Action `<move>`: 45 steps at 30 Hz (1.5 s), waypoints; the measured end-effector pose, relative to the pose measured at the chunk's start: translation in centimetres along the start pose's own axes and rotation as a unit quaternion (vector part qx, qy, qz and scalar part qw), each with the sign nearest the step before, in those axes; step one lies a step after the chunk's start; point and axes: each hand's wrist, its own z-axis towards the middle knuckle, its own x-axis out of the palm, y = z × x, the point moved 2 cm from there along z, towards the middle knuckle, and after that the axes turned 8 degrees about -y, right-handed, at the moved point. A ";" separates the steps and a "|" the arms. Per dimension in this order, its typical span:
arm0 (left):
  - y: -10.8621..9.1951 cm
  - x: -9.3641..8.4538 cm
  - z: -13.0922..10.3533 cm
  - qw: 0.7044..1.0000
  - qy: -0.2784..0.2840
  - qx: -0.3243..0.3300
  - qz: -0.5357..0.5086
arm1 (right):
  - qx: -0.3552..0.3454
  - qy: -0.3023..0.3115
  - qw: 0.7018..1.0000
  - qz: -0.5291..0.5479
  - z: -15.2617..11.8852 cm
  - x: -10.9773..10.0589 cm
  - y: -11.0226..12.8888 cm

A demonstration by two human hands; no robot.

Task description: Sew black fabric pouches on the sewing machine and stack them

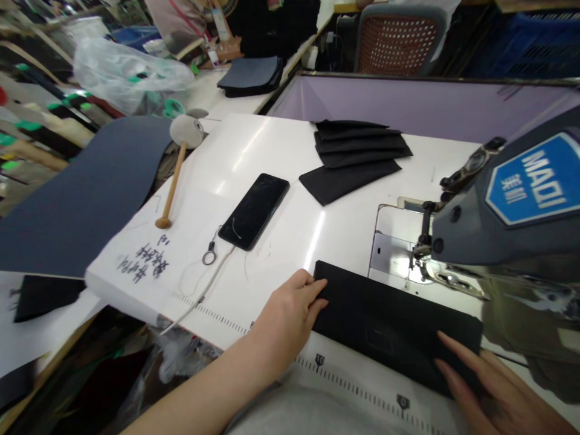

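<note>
A folded black fabric piece (385,326) lies on the white sewing table in front of me, just short of the needle area. My left hand (292,314) pinches its left end between thumb and fingers. At the right end, my right hand (493,386) grips the same piece, with two fingers on top and the rest of the hand partly out of frame. Beyond it stands the sewing machine head (512,199), its presser foot (419,260) over the metal plate. More folded black pieces (357,151) sit farther back on the table.
A black phone (254,211) with a white cable (212,284) rests left of centre. Left of it are a wooden-handled mallet (174,187) and a large dark sheet (90,193). Thread cones (49,133) stand far left. A purple trough (385,103) borders the table's back; a chair (399,39) stands behind.
</note>
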 end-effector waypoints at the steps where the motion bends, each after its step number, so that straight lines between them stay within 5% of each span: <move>1: 0.0 0.0 0.0 1.000 -0.003 0.006 0.002 | 0.006 0.009 1.000 0.008 0.4 -0.3 0.4; 10: 0.4 0.0 0.3 0.998 -0.030 0.063 0.005 | 0.086 0.003 0.992 0.095 2.7 -1.6 2.5; 45: 0.4 -0.1 0.5 0.989 -0.040 0.122 0.077 | 0.219 0.050 0.962 0.155 2.8 -1.7 2.1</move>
